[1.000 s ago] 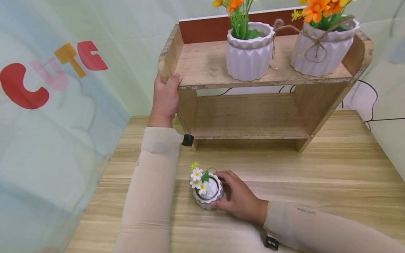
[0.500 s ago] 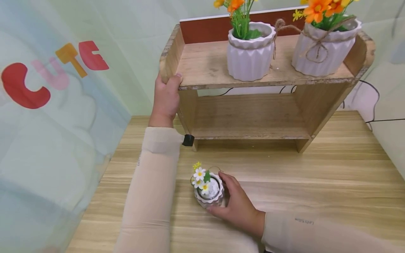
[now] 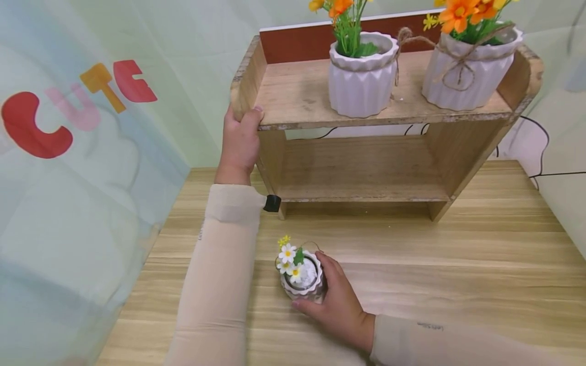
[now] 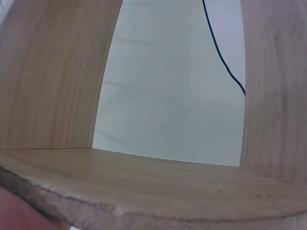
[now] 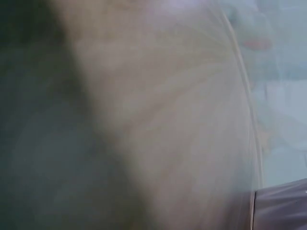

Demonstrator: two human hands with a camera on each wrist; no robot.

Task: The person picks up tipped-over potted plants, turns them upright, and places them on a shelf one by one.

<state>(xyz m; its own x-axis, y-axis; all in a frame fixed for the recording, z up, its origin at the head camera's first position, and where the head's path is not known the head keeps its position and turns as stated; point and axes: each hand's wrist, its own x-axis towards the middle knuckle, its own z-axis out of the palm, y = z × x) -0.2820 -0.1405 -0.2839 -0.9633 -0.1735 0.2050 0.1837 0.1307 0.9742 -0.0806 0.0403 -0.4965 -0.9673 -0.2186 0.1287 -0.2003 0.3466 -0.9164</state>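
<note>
My left hand grips the left end of the wooden shelf, its thumb over the front edge of the upper board. In the left wrist view, the shelf's boards fill the frame and a bit of the hand shows at the lower left corner. A small white flowerpot with white daisies stands on the table in front of the shelf. Around its right side, my right hand holds the pot between thumb and fingers. The right wrist view shows mostly blurred sleeve.
Two larger white pots stand on the upper board, one at the middle and one at the right, both with orange and yellow flowers. Dark cables run behind the shelf. A printed curtain hangs at the left.
The pot has shifted very slightly right since a second ago. My right hand has turned around it, with thumb and wrist coming nearer. My left hand stays on the shelf.
</note>
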